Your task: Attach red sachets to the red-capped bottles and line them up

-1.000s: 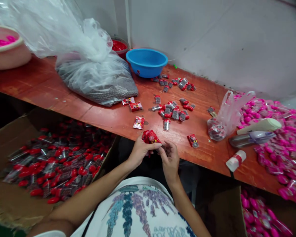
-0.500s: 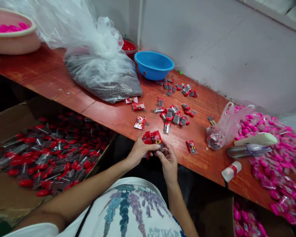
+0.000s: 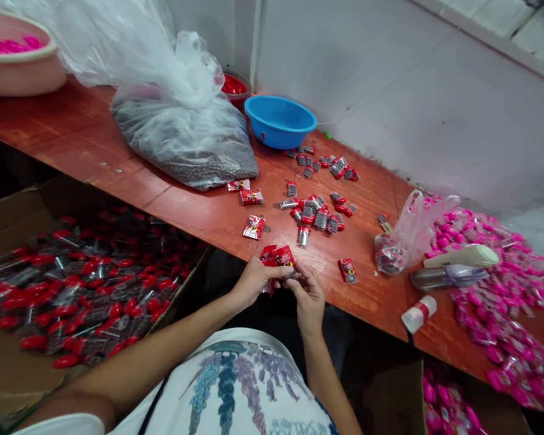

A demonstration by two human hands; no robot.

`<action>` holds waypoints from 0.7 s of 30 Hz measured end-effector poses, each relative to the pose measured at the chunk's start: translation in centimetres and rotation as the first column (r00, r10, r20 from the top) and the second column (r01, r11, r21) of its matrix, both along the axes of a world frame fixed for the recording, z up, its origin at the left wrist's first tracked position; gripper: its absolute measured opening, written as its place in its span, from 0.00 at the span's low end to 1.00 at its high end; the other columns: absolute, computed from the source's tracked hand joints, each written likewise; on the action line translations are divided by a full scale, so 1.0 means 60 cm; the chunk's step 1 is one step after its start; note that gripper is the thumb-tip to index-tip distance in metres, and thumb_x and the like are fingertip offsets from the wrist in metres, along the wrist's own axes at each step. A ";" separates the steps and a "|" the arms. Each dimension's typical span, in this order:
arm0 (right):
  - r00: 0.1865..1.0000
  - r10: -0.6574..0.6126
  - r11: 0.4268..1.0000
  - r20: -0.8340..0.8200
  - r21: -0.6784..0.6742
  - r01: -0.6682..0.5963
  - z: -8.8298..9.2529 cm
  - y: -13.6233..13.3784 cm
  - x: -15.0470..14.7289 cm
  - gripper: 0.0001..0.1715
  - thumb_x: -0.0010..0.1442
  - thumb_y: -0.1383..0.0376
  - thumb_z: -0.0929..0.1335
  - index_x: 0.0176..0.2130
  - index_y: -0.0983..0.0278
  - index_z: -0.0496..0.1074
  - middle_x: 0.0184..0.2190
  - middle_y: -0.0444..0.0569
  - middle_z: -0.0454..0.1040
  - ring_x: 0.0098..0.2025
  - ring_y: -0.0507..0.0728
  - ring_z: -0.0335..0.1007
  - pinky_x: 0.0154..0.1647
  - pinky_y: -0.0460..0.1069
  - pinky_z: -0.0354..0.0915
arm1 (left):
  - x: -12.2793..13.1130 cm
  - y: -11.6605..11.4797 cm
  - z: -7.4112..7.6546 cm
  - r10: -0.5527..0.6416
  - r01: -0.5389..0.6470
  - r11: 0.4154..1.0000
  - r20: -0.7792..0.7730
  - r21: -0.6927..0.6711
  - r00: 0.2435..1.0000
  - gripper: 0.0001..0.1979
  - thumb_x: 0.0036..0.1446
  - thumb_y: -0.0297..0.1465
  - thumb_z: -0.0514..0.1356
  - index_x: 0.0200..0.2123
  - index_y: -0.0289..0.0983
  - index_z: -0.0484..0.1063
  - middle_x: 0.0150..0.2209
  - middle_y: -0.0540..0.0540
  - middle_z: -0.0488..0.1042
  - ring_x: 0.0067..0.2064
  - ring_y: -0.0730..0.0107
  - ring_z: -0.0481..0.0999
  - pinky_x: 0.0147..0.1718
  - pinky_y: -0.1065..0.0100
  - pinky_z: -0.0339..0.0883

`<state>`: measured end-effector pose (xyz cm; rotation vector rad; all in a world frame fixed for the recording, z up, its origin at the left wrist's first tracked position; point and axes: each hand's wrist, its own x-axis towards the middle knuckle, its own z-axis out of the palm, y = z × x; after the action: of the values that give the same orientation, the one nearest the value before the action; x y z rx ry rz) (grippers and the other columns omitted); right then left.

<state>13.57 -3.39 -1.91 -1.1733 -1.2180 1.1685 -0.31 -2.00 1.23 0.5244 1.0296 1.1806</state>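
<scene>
Just off the table's front edge, my left hand (image 3: 254,279) is closed on several red printed sachets (image 3: 277,256) bunched together. My right hand (image 3: 310,295) pinches at the right end of the same bunch, thumb against fingers; a small greyish piece seems to be between the fingertips, too small to name. Beyond the hands lies a single red sachet (image 3: 254,227), flat on the table, with two more behind it. To the right rests another red sachet (image 3: 348,270). Small clear bottles with red caps (image 3: 321,219) and dark contents lie in a loose group past the hands.
A tied plastic bag (image 3: 185,145) of dark grains stands beside a blue basin (image 3: 281,121). At left, a cardboard box (image 3: 18,350) holds many red-capped bottles. Pink-capped bottles (image 3: 517,302) cover the right end, near a small plastic bag (image 3: 394,248) and a white roll (image 3: 419,314).
The view has shifted slightly, so the table things sit a little further left. Both hands keep their hold on the red sachets, with only a slight finger movement.
</scene>
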 end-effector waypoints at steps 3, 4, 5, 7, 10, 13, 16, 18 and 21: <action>0.999 -0.045 0.999 -0.014 -0.006 0.045 -0.006 0.000 -0.003 0.19 0.52 0.65 0.71 0.46 0.59 0.76 0.37 0.45 0.67 0.36 0.52 0.67 0.38 0.48 0.68 | 0.001 -0.001 -0.007 -0.041 0.041 0.999 -0.020 -0.021 0.999 0.12 0.38 0.31 0.72 0.25 0.32 0.74 0.21 0.48 0.75 0.16 0.78 0.67 0.13 0.76 0.57; 0.998 -0.055 0.998 -0.020 -0.009 0.054 -0.007 0.000 -0.004 0.19 0.52 0.65 0.72 0.46 0.60 0.76 0.37 0.45 0.67 0.36 0.52 0.67 0.37 0.48 0.68 | 0.002 -0.001 -0.010 -0.049 0.049 0.998 -0.025 -0.028 0.998 0.12 0.38 0.31 0.72 0.25 0.32 0.74 0.21 0.49 0.74 0.16 0.78 0.67 0.13 0.77 0.57; 0.998 -0.062 0.998 -0.025 -0.012 0.062 -0.009 0.000 -0.004 0.19 0.51 0.65 0.72 0.45 0.60 0.76 0.37 0.45 0.67 0.35 0.52 0.67 0.36 0.48 0.68 | 0.003 -0.001 -0.014 -0.055 0.054 0.998 -0.027 -0.033 0.998 0.12 0.39 0.31 0.72 0.25 0.32 0.74 0.21 0.49 0.74 0.16 0.79 0.67 0.13 0.77 0.56; 0.997 -0.068 0.998 -0.036 -0.017 0.068 -0.013 -0.001 -0.005 0.19 0.51 0.65 0.72 0.45 0.60 0.76 0.37 0.45 0.67 0.34 0.51 0.67 0.36 0.48 0.68 | 0.006 0.000 -0.022 -0.064 0.063 0.997 -0.026 -0.042 0.998 0.12 0.39 0.32 0.72 0.26 0.32 0.74 0.21 0.50 0.73 0.16 0.80 0.66 0.13 0.77 0.56; 0.997 -0.067 0.997 -0.049 -0.042 0.065 -0.019 -0.001 0.002 0.19 0.51 0.65 0.72 0.45 0.59 0.76 0.36 0.44 0.68 0.33 0.51 0.68 0.35 0.48 0.69 | 0.011 0.005 -0.030 -0.111 0.112 0.992 0.013 -0.062 0.994 0.13 0.39 0.31 0.72 0.26 0.32 0.74 0.21 0.48 0.74 0.16 0.78 0.68 0.13 0.77 0.56; 0.992 -0.128 0.985 -0.020 -0.115 0.125 -0.028 0.008 0.038 0.21 0.51 0.61 0.72 0.46 0.61 0.75 0.36 0.46 0.70 0.33 0.53 0.70 0.36 0.50 0.70 | 0.010 0.017 -0.033 -0.114 0.134 0.983 0.156 -0.123 0.981 0.14 0.42 0.30 0.71 0.33 0.32 0.74 0.30 0.42 0.78 0.26 0.69 0.77 0.19 0.75 0.66; 0.943 -0.296 0.945 0.152 -0.099 0.312 -0.038 0.024 0.105 0.25 0.54 0.57 0.70 0.50 0.64 0.73 0.39 0.50 0.71 0.36 0.55 0.71 0.40 0.54 0.70 | -0.002 0.030 -0.033 -0.014 0.097 0.966 0.325 -0.240 0.946 0.20 0.45 0.23 0.67 0.43 0.33 0.70 0.40 0.36 0.79 0.39 0.58 0.80 0.34 0.65 0.74; 0.843 -0.385 0.913 0.375 0.023 0.407 -0.039 0.033 0.148 0.25 0.55 0.55 0.68 0.49 0.65 0.73 0.45 0.54 0.69 0.42 0.59 0.70 0.46 0.58 0.68 | -0.011 0.038 -0.032 0.024 0.079 0.961 0.365 -0.265 0.931 0.25 0.44 0.16 0.63 0.48 0.33 0.67 0.44 0.34 0.77 0.44 0.55 0.79 0.41 0.59 0.73; 0.637 -0.446 0.888 0.629 0.226 0.400 -0.028 0.034 0.163 0.21 0.56 0.55 0.68 0.46 0.63 0.75 0.51 0.58 0.65 0.54 0.65 0.62 0.54 0.62 0.60 | -0.017 0.045 -0.029 0.027 0.056 0.974 0.353 -0.221 0.935 0.30 0.43 0.12 0.61 0.52 0.33 0.64 0.46 0.34 0.77 0.47 0.54 0.78 0.45 0.54 0.72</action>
<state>23.34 -1.38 -3.56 -1.8003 -1.3667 0.3225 -1.32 0.68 -0.53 0.1281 0.8317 1.0777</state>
